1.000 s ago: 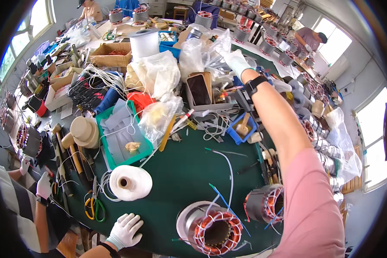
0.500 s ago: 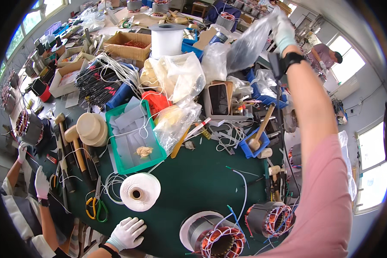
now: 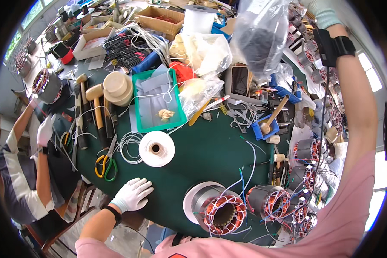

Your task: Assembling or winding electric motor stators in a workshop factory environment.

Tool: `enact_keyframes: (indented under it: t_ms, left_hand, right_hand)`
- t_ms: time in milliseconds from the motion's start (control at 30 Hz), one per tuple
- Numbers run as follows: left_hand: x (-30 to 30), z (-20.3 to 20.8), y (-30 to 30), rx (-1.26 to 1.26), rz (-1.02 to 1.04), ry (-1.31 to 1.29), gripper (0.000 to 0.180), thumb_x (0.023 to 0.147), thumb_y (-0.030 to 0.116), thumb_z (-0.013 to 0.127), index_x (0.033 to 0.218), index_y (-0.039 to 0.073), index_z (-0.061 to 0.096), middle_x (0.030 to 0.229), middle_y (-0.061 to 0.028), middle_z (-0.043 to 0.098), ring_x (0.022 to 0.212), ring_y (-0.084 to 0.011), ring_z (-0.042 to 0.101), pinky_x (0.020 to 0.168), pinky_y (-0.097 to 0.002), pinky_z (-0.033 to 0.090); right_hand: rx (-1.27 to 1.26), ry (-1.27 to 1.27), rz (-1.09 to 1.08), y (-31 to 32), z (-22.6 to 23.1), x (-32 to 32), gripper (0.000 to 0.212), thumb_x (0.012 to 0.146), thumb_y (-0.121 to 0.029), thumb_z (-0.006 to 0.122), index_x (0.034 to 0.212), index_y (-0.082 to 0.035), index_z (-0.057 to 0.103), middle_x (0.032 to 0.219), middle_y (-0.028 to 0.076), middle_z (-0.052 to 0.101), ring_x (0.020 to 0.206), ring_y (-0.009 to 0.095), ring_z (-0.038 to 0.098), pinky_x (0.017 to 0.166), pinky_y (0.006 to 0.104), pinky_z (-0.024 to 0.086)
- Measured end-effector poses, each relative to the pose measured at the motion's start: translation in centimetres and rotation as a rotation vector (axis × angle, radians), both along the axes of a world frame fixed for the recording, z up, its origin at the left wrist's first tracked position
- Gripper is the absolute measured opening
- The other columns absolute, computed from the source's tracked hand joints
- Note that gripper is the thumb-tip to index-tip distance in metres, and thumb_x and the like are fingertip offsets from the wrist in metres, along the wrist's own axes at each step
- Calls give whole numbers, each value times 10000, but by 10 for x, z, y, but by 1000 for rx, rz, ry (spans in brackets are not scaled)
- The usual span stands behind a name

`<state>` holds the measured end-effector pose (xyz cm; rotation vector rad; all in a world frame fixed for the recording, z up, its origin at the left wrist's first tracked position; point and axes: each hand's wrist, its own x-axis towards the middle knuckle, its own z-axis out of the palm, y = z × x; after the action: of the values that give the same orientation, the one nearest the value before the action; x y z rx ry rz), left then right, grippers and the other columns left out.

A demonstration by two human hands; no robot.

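My left hand [image 3: 134,194], in a white glove, lies flat with its fingers stretched out at the near edge of the green table [image 3: 172,180]. To its right a motor stator [image 3: 203,202] with laced copper windings lies over a white disc. My right hand [image 3: 324,16], also gloved, is raised at the upper right, its fingers cut off by the picture's edge. A big clear plastic bag [image 3: 264,43] with something dark in or behind it hangs to the left of that hand and runs up out of view. My right hand grips its upper end, as the earlier frame shows.
A white cord spool [image 3: 171,149], scissors [image 3: 112,157] and mallets [image 3: 98,112] lie near a green tray [image 3: 137,107]. A blue bin [image 3: 259,131] holds another mallet. More stators [image 3: 262,198] line the right. A co-worker's gloved hand [image 3: 45,131] shows at left.
My right arm has moved up and outward, and the bag has swung to hang upright. My left hand stays flat at the table edge. The whole view has shifted, showing more of the near side.
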<state>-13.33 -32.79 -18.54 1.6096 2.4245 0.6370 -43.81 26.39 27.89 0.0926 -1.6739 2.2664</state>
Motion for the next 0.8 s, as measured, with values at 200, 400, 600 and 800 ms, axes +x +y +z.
enact_keyframes:
  t_ms: [200, 400, 600, 800]
  left_hand:
    - [3, 1, -4, 14, 19, 8, 477, 751, 230, 737, 1207, 95, 699, 1324, -89, 635, 1251, -290, 583, 1105, -464, 433]
    - [4, -2, -6, 32, 13, 31, 480, 753, 219, 736, 1214, 94, 695, 1330, -97, 631, 1263, -293, 576, 1108, -462, 432]
    - [5, 0, -4, 32, -2, 27, 487, 753, 215, 736, 1220, 84, 689, 1338, -111, 628, 1261, -307, 578, 1113, -469, 429]
    - [16, -4, -6, 71, -18, 77, 487, 738, 177, 728, 1212, 68, 683, 1333, -127, 627, 1266, -326, 574, 1106, -484, 432]
  right_hand:
    - [642, -16, 72, -32, -82, -14, 440, 1039, -274, 458, 1219, 98, 608, 1163, 219, 697, 1076, 358, 662, 1006, 461, 510]
    - [1414, -8, 104, -92, -167, 30, 317, 1027, -206, 551, 1222, 34, 622, 1150, 126, 704, 1048, 237, 672, 940, 367, 553]
    - [855, -246, 298, -201, -295, 179, 235, 995, -219, 648, 1114, -18, 678, 962, 32, 687, 883, 115, 625, 791, 289, 514]
    - [1088, 192, 13, -187, -260, 174, 264, 1043, -251, 540, 1087, -29, 675, 938, 83, 721, 874, 149, 694, 745, 291, 551]
